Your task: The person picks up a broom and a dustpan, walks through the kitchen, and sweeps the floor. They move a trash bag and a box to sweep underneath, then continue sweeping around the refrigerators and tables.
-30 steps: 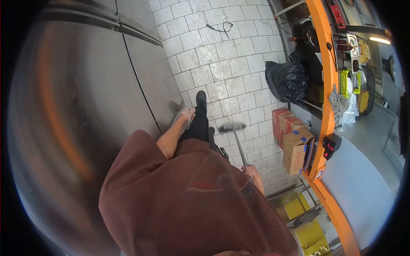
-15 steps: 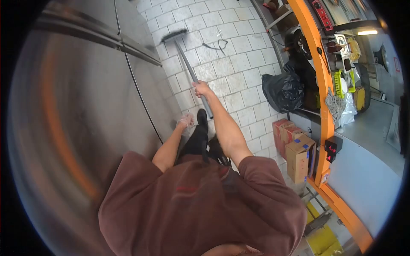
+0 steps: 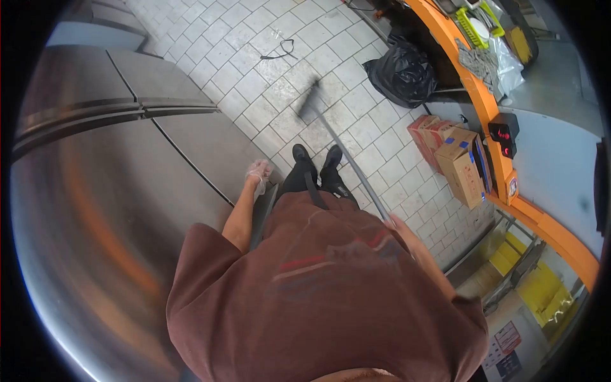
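Observation:
A broom with a dark bristled head (image 3: 309, 100), smeared by motion, is on the tiled floor ahead of my feet. Its grey handle (image 3: 354, 160) runs back to my right hand (image 3: 396, 226), which is wrapped around it at my right side; my shirt partly hides the handle's end. My left hand (image 3: 259, 170), in a clear plastic glove, hangs by the steel cabinet (image 3: 191, 149). Its fingers are loosely bent and apart, and I see nothing in them. A thin dark looped strap (image 3: 280, 54) lies on the tiles beyond the broom head.
A black garbage bag (image 3: 404, 73) and cardboard boxes (image 3: 459, 165) stand on the floor to the right. Above them runs an orange counter frame (image 3: 474, 83) with a grey cloth (image 3: 478, 65) over it. Steel doors line the left side.
The broom head has swung right and closer to my feet, while my right hand has drawn back to my side. My view has turned, and both feet now show.

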Action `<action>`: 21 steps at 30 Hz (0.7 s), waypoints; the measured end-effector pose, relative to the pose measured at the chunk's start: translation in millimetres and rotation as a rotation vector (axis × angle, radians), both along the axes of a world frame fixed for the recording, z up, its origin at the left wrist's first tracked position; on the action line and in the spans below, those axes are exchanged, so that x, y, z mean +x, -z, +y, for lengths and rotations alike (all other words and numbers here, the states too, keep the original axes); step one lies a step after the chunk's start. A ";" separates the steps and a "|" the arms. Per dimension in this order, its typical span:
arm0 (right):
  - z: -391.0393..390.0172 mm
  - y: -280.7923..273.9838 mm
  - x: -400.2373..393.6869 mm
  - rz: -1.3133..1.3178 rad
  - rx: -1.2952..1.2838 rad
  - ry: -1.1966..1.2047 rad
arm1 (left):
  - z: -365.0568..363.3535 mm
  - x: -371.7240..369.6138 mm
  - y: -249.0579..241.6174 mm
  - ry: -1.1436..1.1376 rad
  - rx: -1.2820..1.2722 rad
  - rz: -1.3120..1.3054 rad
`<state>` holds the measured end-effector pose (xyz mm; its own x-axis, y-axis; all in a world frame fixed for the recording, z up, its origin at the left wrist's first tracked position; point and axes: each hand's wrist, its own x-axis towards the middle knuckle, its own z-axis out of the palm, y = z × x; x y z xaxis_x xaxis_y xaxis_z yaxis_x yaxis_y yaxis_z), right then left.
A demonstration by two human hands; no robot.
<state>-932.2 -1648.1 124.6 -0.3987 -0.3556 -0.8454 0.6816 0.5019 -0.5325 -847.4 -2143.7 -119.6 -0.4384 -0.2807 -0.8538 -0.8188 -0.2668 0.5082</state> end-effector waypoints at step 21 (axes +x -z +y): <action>-276.5 112.4 -197.9 -0.172 -0.045 -0.185 | -36.1 -14.4 -3.1 -0.217 0.104 -0.030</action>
<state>-1130.1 -1924.6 12.2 -0.1745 -0.4484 -0.8767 0.6629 0.6048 -0.4413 -861.8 -2179.8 -116.5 -0.3515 -0.2758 -0.8947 -0.7508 -0.4878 0.4453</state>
